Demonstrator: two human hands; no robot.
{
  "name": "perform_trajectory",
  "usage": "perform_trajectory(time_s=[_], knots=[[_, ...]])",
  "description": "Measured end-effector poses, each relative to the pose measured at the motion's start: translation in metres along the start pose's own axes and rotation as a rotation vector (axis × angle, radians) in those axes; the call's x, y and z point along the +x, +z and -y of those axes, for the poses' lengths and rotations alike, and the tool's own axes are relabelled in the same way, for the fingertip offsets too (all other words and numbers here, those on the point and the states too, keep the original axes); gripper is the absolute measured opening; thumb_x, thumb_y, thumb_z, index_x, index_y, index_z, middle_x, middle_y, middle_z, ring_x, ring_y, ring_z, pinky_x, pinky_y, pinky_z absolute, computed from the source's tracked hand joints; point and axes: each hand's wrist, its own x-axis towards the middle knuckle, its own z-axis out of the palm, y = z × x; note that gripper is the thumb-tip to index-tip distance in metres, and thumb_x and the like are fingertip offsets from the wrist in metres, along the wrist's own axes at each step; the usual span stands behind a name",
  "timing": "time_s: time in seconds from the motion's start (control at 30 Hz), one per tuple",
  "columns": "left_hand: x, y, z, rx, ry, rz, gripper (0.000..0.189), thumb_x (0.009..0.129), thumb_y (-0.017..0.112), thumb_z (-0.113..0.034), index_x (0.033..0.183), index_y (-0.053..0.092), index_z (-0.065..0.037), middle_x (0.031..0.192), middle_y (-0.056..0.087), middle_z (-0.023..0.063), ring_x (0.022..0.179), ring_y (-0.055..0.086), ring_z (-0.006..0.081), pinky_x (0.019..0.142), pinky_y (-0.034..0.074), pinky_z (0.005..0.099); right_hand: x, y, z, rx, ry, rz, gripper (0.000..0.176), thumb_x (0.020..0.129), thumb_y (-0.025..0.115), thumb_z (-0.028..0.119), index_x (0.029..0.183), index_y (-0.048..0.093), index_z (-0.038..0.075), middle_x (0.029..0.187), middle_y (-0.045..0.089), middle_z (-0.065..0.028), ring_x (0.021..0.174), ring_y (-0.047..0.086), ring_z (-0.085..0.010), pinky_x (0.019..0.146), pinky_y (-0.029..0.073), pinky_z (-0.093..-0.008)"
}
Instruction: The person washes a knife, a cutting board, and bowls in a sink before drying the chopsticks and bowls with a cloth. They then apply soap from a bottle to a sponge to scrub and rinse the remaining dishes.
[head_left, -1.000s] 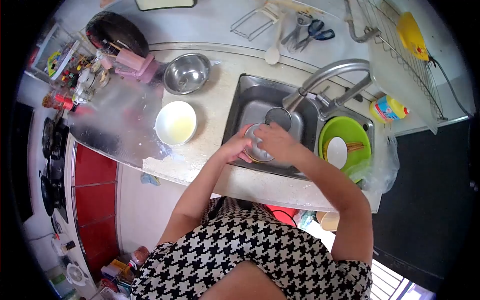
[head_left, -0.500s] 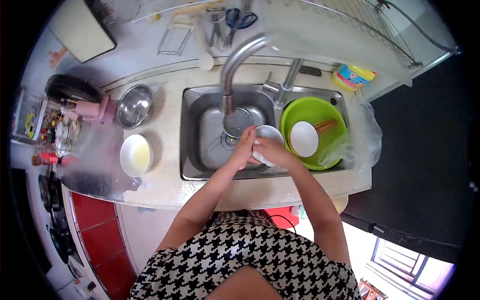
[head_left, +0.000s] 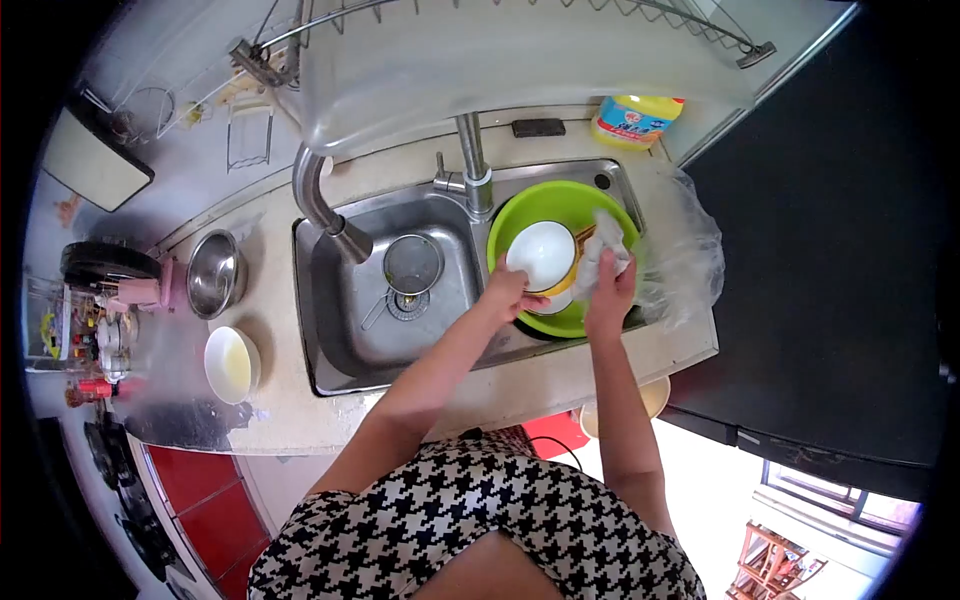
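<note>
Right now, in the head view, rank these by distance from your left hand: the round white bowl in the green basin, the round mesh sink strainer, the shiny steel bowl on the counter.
1. Round white bowl, in the green plastic basin, at the left hand.
2. Round mesh sink strainer, in the sink, to the left.
3. Shiny steel bowl, on the counter, far left.

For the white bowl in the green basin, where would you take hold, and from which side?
Probably its rim on the near left, where the left hand touches the white bowl: the rim is open there, while the cloth in the right hand crowds its right side.
</note>
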Motion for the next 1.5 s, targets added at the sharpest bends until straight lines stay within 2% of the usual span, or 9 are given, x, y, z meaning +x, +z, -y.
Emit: perform_trajectory(time_s=[0.13, 0.3, 0.57, 0.77, 0.97, 1.1, 1.13, 1.23, 1.5], knots=[[0.020, -0.013, 0.034, -0.200, -0.325, 0.200, 0.047, 0.076, 0.045, 0.001, 0.116, 0.032, -0.018, 0.080, 0.055, 0.0180, 0.050, 0.055, 0.0208, 0.033, 0.039, 0.0232, 0.016, 0.006, -0.013, -0.711, -0.531, 0.037, 0.039, 0.086, 0.055, 0.031, 0.108, 0.051, -0.001, 0.100, 0.056, -0.0097, 0.089, 0.056, -0.0178, 0.074, 0.046, -0.0300], [-0.009, -0.008, 0.025, 0.049, -0.235, 0.275, 0.065, 0.076, 0.050, -0.002, 0.133, 0.025, -0.023, 0.096, 0.056, 0.0149, 0.059, 0.058, 0.0226, 0.037, 0.045, 0.0293, 0.053, -0.018, -0.035, 0.229, 0.807, 0.364, 0.032, 0.080, 0.059, 0.024, 0.106, 0.054, 0.006, 0.100, 0.057, -0.0072, 0.091, 0.058, -0.0196, 0.080, 0.047, -0.0325], [0.023, -0.014, 0.036, 0.132, -0.029, 0.046, 0.064, 0.080, 0.045, -0.002, 0.137, 0.021, -0.019, 0.117, 0.048, 0.0137, 0.084, 0.060, 0.0274, 0.046, 0.055, 0.0379, -0.004, -0.017, -0.061, 0.359, 0.721, -0.104, 0.029, 0.088, 0.045, 0.025, 0.109, 0.051, 0.007, 0.096, 0.059, -0.0067, 0.088, 0.059, -0.0177, 0.058, 0.052, -0.0353], [0.035, -0.022, 0.017, 0.606, 0.216, -0.096, 0.051, 0.077, 0.045, 0.000, 0.127, 0.038, -0.008, 0.108, 0.052, 0.0241, 0.073, 0.060, 0.0393, 0.056, 0.055, 0.0389, 0.000, -0.035, -0.062, -0.348, 0.130, 0.026, 0.023, 0.087, 0.050, 0.020, 0.103, 0.054, 0.005, 0.096, 0.059, -0.0066, 0.080, 0.058, -0.0141, 0.056, 0.049, -0.0278], [0.028, -0.011, 0.011, 1.226, 0.502, -0.103, 0.051, 0.076, 0.046, 0.001, 0.126, 0.040, -0.007, 0.112, 0.048, 0.0285, 0.106, 0.048, 0.0401, 0.087, 0.044, 0.0432, 0.002, -0.015, -0.012, -0.192, 0.282, 0.103, 0.026, 0.087, 0.054, 0.021, 0.106, 0.053, 0.003, 0.090, 0.060, -0.0040, 0.071, 0.056, -0.0116, 0.054, 0.047, -0.0276], [0.044, -0.028, 0.020, 1.090, 0.405, -0.104, 0.047, 0.076, 0.050, 0.001, 0.122, 0.042, -0.006, 0.116, 0.045, 0.0262, 0.100, 0.052, 0.0389, 0.084, 0.046, 0.0429, -0.006, -0.003, -0.014, -0.236, 0.217, 0.222, 0.034, 0.081, 0.064, 0.020, 0.106, 0.052, 0.000, 0.095, 0.059, -0.0072, 0.082, 0.055, -0.0142, 0.072, 0.046, -0.0285], [0.049, -0.048, 0.031, 1.111, 0.794, -0.144, 0.046, 0.075, 0.056, -0.004, 0.120, 0.043, -0.004, 0.107, 0.050, 0.0242, 0.091, 0.057, 0.0354, 0.078, 0.049, 0.0385, -0.011, 0.007, -0.008, -0.263, 0.233, 0.277, 0.036, 0.080, 0.065, 0.020, 0.107, 0.052, 0.000, 0.096, 0.059, -0.0075, 0.083, 0.055, -0.0141, 0.073, 0.045, -0.0281], [-0.010, -0.087, 0.008, 0.250, 0.317, 0.048, 0.030, 0.085, 0.059, -0.018, 0.111, 0.049, -0.007, 0.091, 0.057, 0.0083, 0.071, 0.060, 0.0165, 0.056, 0.049, 0.0293, -0.030, 0.025, -0.022, -0.441, 0.163, 0.408, 0.042, 0.076, 0.070, 0.023, 0.105, 0.052, 0.000, 0.096, 0.058, -0.0082, 0.084, 0.054, -0.0140, 0.074, 0.044, -0.0272], [-0.162, -0.310, -0.027, -0.819, 0.698, -0.439, 0.057, 0.086, 0.048, -0.052, 0.111, 0.043, -0.001, 0.101, 0.053, 0.0174, 0.096, 0.056, 0.0259, 0.086, 0.047, 0.0384, -0.111, 0.169, -0.004, -0.128, 0.606, 0.802, 0.034, 0.087, 0.054, 0.031, 0.105, 0.055, 0.003, 0.090, 0.059, -0.0056, 0.076, 0.057, -0.0134, 0.066, 0.046, -0.0276]])
